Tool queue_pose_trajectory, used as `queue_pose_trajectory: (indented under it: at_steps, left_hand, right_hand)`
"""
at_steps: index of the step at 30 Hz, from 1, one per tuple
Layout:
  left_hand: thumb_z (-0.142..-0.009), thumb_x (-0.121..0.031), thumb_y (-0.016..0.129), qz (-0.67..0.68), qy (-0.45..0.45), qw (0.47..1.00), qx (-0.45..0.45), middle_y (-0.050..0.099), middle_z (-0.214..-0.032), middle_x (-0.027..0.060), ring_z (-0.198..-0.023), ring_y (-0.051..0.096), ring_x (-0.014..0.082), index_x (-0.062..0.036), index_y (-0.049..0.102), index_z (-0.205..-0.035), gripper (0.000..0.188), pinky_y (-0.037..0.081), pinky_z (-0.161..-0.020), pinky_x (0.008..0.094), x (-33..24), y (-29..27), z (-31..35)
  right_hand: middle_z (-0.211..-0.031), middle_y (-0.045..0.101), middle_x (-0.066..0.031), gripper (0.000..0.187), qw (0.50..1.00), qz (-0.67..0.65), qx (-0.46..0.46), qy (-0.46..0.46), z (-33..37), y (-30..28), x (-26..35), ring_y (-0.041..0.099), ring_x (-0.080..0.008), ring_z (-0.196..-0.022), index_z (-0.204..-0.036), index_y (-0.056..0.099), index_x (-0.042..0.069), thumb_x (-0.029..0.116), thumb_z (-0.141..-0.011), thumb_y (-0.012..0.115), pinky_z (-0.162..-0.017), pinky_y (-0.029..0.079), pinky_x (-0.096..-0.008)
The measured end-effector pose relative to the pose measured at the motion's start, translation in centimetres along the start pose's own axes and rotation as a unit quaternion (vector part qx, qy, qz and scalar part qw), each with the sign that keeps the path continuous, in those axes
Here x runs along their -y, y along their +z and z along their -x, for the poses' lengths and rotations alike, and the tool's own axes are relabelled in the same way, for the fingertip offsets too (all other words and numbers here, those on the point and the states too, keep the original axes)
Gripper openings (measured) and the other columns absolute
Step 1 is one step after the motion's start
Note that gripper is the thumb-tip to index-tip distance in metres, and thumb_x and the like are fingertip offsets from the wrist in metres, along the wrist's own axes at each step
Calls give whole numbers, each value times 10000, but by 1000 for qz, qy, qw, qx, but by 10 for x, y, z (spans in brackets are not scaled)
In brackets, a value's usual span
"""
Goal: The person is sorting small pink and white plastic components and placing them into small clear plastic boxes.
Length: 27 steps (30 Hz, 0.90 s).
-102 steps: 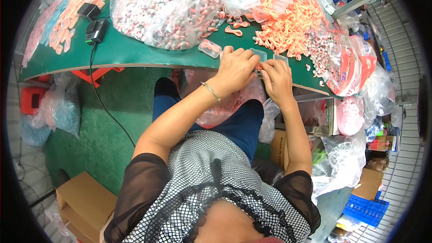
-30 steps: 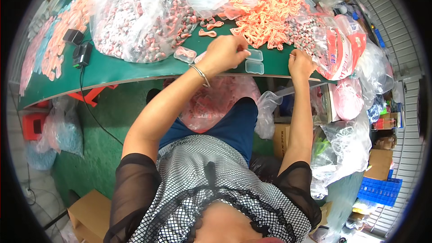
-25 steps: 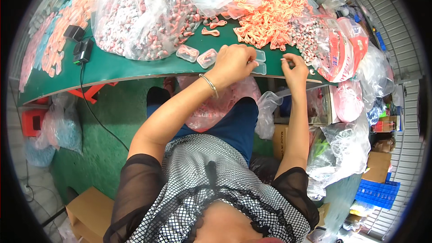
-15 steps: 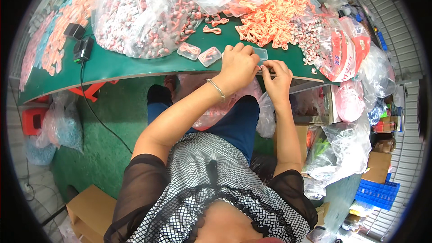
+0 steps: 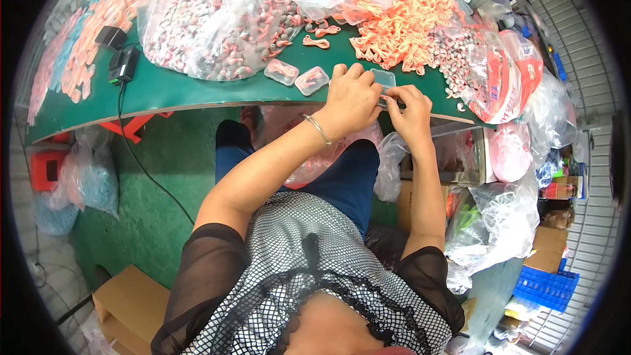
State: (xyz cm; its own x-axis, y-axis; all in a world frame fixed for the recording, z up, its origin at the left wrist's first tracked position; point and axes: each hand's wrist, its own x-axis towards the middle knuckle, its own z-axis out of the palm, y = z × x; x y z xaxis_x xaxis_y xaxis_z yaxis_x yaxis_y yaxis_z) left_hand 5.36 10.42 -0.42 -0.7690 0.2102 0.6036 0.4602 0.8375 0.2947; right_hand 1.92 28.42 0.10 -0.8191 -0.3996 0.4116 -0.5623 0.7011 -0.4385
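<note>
At the table's front edge my left hand [image 5: 351, 98], a bangle on its wrist, curls over a small clear plastic box [image 5: 382, 77]. The box's lid stands open beyond my fingers, and its lower part is mostly hidden. My right hand [image 5: 411, 112] pinches at the box's right side, thumb and forefinger together; its contents cannot be made out. To the left lie two closed clear boxes, one [image 5: 281, 71] and another [image 5: 311, 81], each with a pink-orange cord inside. Behind them is a loose orange cord bundle [image 5: 316, 42].
A large clear bag of pink-and-grey earplug-like pieces [image 5: 217, 33] lies on the green table [image 5: 177, 94]. Orange cords [image 5: 401, 20] are heaped at the back, with more small pieces [image 5: 453, 66] to their right. A black device [image 5: 122, 66] trails a cable over the left edge.
My right hand has shifted slightly right and down, and more of the box shows between my hands. My left hand stays nearly in place. The view has shifted slightly.
</note>
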Motion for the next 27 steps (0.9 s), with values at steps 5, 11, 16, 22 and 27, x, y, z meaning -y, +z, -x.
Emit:
queue_pose_trajectory:
  at_steps: [5, 11, 16, 22, 27]
  left_hand:
    - [-633, -269, 778, -16, 3, 1000, 5, 579, -897, 29, -891, 532, 227, -133, 628, -1025, 441, 350, -777, 420, -2, -4, -2]
    - [-663, -276, 772, -21, 6, 999, 29, 576, -894, 36, -907, 533, 229, -130, 633, -1006, 399, 354, -798, 424, 5, -2, -1]
    - [-665, -265, 769, -35, -2, 999, 41, 588, -921, 35, -927, 534, 228, -116, 634, -1010, 399, 356, -805, 422, 6, -3, 2]
    - [-652, -248, 774, -48, -7, 999, -1, 602, -1045, 43, -1028, 528, 229, -104, 647, -1056, 448, 355, -798, 415, 8, 0, 10]
    - [-672, -270, 763, -55, 3, 998, -34, 606, -965, 29, -975, 535, 212, -120, 684, -936, 315, 358, -799, 415, 5, 1, 10]
  right_hand:
    - [-835, 650, -78, 100, 997, -79, 18, 3, -9, -11, -2, 640, -235, -711, -902, 689, 53, 59, -807, 661, -683, 493, -344]
    - [-833, 651, -100, 107, 998, -60, -32, -7, -33, -8, -6, 640, -222, -662, -916, 691, 41, 41, -814, 659, -625, 507, -319]
    - [-820, 649, -105, 140, 995, -49, -25, -83, -72, 12, 5, 633, -247, -673, -937, 700, 53, 91, -802, 701, -635, 507, -347]
    - [-863, 681, -131, 205, 968, -103, 186, -131, -132, 55, 46, 666, -287, -823, -973, 712, 77, 180, -797, 728, -729, 519, -405]
    - [-911, 696, -138, 215, 965, 64, 214, -140, -146, 68, 59, 677, -294, -853, -949, 714, 64, 210, -793, 738, -749, 532, -395]
